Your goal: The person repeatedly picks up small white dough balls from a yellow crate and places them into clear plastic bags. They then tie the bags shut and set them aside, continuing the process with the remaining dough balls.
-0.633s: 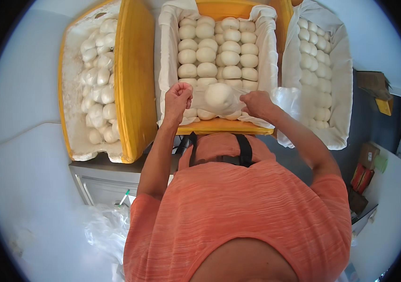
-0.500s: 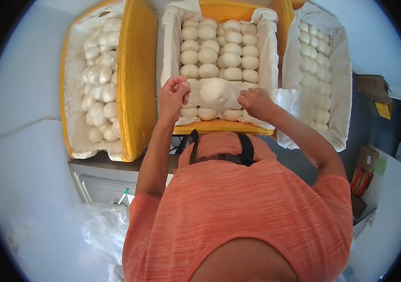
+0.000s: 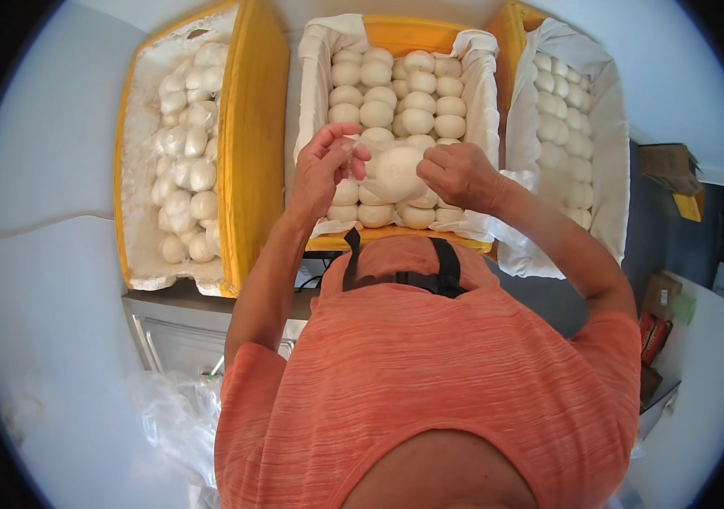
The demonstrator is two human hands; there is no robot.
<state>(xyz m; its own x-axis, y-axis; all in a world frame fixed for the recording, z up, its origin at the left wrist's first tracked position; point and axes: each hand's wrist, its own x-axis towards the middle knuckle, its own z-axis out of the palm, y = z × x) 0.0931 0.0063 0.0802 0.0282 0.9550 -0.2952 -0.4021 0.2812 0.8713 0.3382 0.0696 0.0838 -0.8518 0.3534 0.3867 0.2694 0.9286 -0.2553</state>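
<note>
Dough ball [image 3: 396,172] is what you have in hand, held just above the near rows of the middle crate [image 3: 396,236], a yellow box lined with white cloth and packed with smaller pale balls [image 3: 417,102]. Left of it, a second yellow crate [image 3: 252,144] leans with its own load of balls, and to the right a third crate [image 3: 608,136], also cloth-lined, holds more. All three rest on a metal desk [image 3: 184,293] at the near edge.

Your right hand [image 3: 464,176] has a closed grip on the right side of the ball, fingers curled against it. Your left hand [image 3: 324,165] is half open, thumb and fingertips pinching what looks like a thin film or skin at the ball's left edge; the blur leaves me unsure which.

Judging from this, keep the right grip gentle so the ball stays round, and pull with the left in small pinches, holding the ball over the crate.
</note>
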